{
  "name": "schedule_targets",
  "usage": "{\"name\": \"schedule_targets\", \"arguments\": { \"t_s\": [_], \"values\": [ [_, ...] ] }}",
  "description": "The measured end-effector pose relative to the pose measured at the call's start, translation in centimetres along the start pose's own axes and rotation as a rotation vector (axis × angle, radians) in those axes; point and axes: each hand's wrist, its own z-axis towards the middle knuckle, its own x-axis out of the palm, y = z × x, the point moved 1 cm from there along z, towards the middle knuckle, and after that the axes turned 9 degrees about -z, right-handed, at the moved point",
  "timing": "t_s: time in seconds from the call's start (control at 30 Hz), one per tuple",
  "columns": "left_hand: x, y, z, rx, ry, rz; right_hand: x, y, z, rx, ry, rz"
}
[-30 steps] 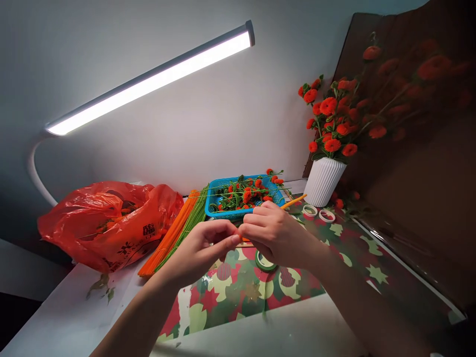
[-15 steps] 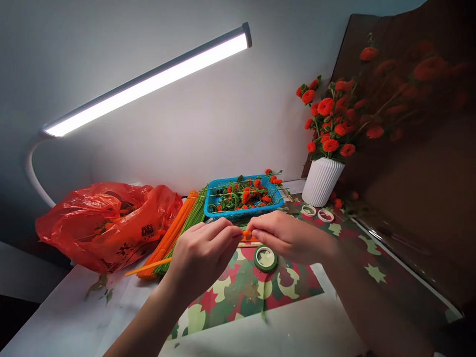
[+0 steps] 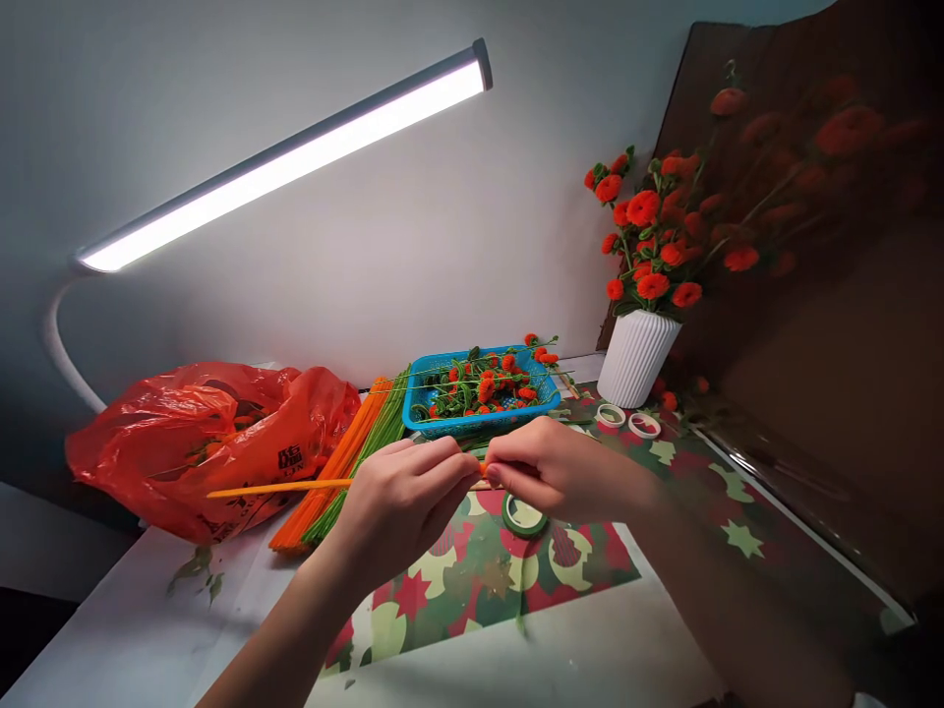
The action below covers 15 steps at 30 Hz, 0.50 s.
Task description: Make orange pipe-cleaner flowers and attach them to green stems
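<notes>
My left hand (image 3: 409,482) is closed on an orange fuzzy stem (image 3: 280,487), whose free end sticks out to the left over the red bag. The fingertips of my right hand (image 3: 546,467) pinch the same orange piece close beside the left fingertips; only a bit of orange shows between them. Just below the right fingers lies a roll of green tape (image 3: 524,515). Behind both hands stands a blue basket (image 3: 472,425) with red flowers on green stems.
Orange stems (image 3: 331,477) and green stems (image 3: 376,442) lie left of the basket. Further left is a red plastic bag (image 3: 147,442). A white vase (image 3: 638,359) of red flowers and two white tape rolls (image 3: 611,417) stand at right. A lit lamp (image 3: 295,162) hangs above.
The stem's free end at the left has swung up and extends further left. Less orange shows between my fingertips. Both hands stay close together in nearly the same place.
</notes>
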Motion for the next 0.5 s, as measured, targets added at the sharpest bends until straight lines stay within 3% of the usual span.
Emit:
{"name": "schedule_targets", "arguments": {
  "t_s": [0.27,0.5],
  "values": [
    [-0.3,0.4,0.2,-0.278,0.143,-0.525,0.5,-0.2,0.1,-0.087,-0.022,-0.012],
    [-0.5,1.1,-0.1,-0.49,0.442,-0.875,1.3,0.5,0.2,-0.124,0.036,0.001]
  ]
}}
